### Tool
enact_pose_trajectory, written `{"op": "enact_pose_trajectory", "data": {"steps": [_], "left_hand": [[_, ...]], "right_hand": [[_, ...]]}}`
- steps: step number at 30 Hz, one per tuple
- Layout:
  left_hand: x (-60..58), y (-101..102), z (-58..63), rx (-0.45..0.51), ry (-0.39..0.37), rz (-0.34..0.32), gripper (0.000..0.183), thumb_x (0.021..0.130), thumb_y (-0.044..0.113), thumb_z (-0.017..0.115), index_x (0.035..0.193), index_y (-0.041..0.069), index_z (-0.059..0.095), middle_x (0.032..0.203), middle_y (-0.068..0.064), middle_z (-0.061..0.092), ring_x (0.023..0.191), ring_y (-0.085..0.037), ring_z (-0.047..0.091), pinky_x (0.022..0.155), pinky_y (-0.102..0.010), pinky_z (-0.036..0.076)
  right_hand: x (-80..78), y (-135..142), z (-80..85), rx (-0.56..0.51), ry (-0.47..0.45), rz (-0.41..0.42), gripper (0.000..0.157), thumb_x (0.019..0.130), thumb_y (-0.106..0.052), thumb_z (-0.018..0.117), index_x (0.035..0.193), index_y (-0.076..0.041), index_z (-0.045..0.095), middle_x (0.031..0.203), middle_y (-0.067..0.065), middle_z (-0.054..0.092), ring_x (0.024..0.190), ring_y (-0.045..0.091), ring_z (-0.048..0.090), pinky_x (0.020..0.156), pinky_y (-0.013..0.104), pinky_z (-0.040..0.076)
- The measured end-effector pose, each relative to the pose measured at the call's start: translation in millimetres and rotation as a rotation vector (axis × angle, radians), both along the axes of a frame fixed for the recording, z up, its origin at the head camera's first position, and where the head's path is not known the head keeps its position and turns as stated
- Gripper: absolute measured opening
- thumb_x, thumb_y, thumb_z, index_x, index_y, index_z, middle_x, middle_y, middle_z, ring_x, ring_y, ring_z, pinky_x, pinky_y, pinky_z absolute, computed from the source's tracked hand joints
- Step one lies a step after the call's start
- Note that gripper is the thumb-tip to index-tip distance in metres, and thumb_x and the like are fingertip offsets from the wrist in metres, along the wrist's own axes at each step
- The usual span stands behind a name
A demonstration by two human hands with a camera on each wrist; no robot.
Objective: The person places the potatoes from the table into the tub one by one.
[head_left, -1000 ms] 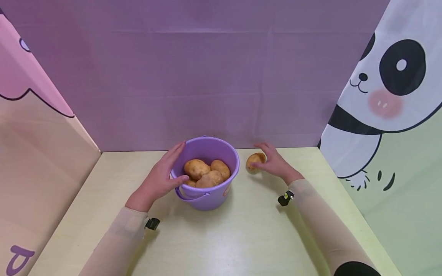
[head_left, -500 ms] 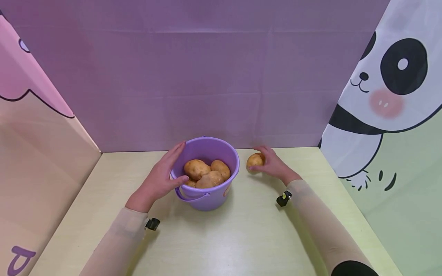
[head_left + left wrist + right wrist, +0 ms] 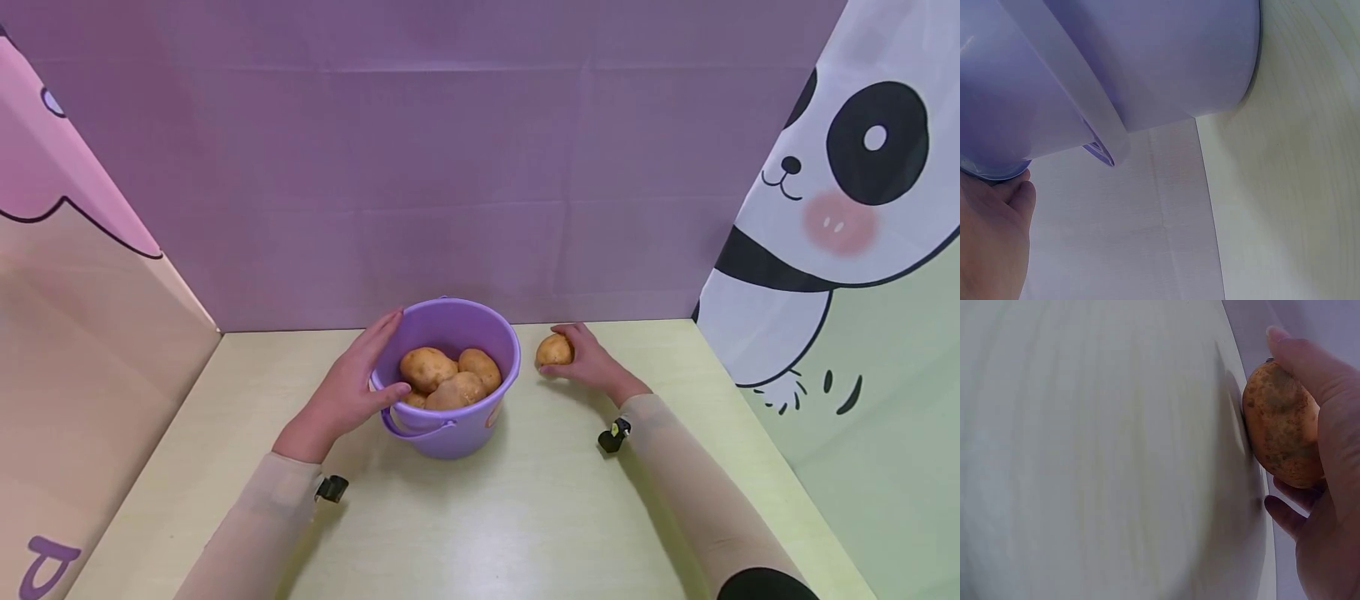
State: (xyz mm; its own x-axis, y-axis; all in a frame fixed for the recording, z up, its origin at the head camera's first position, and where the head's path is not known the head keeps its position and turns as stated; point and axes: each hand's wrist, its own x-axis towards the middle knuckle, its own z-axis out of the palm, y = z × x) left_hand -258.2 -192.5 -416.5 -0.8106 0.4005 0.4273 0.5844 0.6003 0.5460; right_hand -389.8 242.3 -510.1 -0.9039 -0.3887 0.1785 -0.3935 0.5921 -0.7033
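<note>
A purple bucket [image 3: 457, 433] stands upright on the table, with several potatoes [image 3: 427, 368] inside. My left hand [image 3: 348, 383] holds its left side at the rim, the thumb on the near edge and the fingers toward the back. In the left wrist view part of that hand [image 3: 994, 231] shows at the rim, most fingers hidden. To the right of the bucket, a single potato [image 3: 553, 351] is on the table near the back edge. My right hand [image 3: 596, 364] grips it between thumb and fingers. Dark blotches mark this potato [image 3: 1282, 422] in the right wrist view.
A pale wooden table [image 3: 480, 533] lies under everything. Behind it rises a purple cloth wall [image 3: 450, 167]. A panel with a panda picture [image 3: 847, 208] borders the right side, and a pink and beige panel [image 3: 90, 333] the left. The bucket's handle [image 3: 420, 432] hangs down in front.
My right hand has closed in around the lone potato, shifting slightly left, with its thumb lower along the near side. The left hand and bucket have stayed in place.
</note>
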Motion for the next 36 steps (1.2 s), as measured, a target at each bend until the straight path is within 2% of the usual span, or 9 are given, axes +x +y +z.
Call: {"op": "enact_pose_trajectory", "data": {"steps": [5, 13, 20, 25, 29, 36], "left_hand": [[0.6, 0.6, -0.1, -0.001, 0.007, -0.002, 0.112, 0.096, 0.073, 0.07, 0.175, 0.005, 0.03, 0.18, -0.019, 0.028, 0.166, -0.042, 0.026, 0.129, -0.071, 0.027], [1.7, 1.2, 0.4, -0.001, -0.008, 0.004, 0.105, 0.094, 0.052, 0.08, 0.175, 0.006, 0.03, 0.181, -0.016, 0.027, 0.166, -0.041, 0.025, 0.129, -0.071, 0.027], [1.7, 1.3, -0.2, 0.003, -0.006, 0.001, 0.111, 0.096, 0.073, 0.07, 0.175, 0.007, 0.03, 0.182, -0.015, 0.027, 0.166, -0.041, 0.025, 0.128, -0.071, 0.027], [2.3, 1.3, 0.1, 0.004, -0.003, -0.003, 0.112, 0.096, 0.075, 0.069, 0.175, 0.006, 0.03, 0.182, -0.015, 0.027, 0.166, -0.042, 0.025, 0.128, -0.072, 0.027], [1.8, 1.0, 0.2, 0.003, 0.003, -0.006, 0.109, 0.096, 0.068, 0.073, 0.175, 0.005, 0.03, 0.181, -0.018, 0.028, 0.166, -0.042, 0.026, 0.128, -0.072, 0.027], [0.8, 0.5, 1.1, -0.007, 0.002, 0.0, 0.104, 0.094, 0.051, 0.08, 0.175, 0.007, 0.031, 0.182, -0.012, 0.027, 0.166, -0.041, 0.026, 0.128, -0.072, 0.028]], "right_hand": [[1.4, -0.8, -0.5, -0.016, -0.002, 0.004, 0.083, 0.087, -0.025, 0.094, 0.153, 0.003, 0.053, 0.156, 0.024, 0.046, 0.136, 0.042, 0.053, 0.118, 0.058, 0.047], [2.9, -1.1, 0.5, -0.022, -0.03, -0.006, 0.082, 0.089, -0.027, 0.091, 0.155, 0.003, 0.052, 0.155, 0.023, 0.048, 0.135, 0.04, 0.054, 0.117, 0.056, 0.048], [3.5, 1.1, -1.0, -0.041, -0.038, -0.022, 0.08, 0.09, -0.028, 0.09, 0.155, 0.001, 0.052, 0.151, 0.023, 0.051, 0.131, 0.039, 0.057, 0.113, 0.056, 0.051], [3.7, 1.8, 1.0, -0.063, -0.02, -0.016, 0.078, 0.091, -0.027, 0.09, 0.153, 0.002, 0.053, 0.15, 0.023, 0.052, 0.132, 0.039, 0.056, 0.114, 0.056, 0.05], [2.8, 2.1, 3.1, -0.066, -0.015, -0.009, 0.076, 0.091, -0.026, 0.088, 0.153, 0.002, 0.054, 0.15, 0.024, 0.052, 0.13, 0.039, 0.057, 0.113, 0.056, 0.051], [2.3, 2.7, 9.5, -0.064, -0.004, -0.009, 0.075, 0.092, -0.023, 0.088, 0.153, 0.001, 0.054, 0.147, 0.024, 0.055, 0.13, 0.039, 0.057, 0.113, 0.055, 0.05]]}}
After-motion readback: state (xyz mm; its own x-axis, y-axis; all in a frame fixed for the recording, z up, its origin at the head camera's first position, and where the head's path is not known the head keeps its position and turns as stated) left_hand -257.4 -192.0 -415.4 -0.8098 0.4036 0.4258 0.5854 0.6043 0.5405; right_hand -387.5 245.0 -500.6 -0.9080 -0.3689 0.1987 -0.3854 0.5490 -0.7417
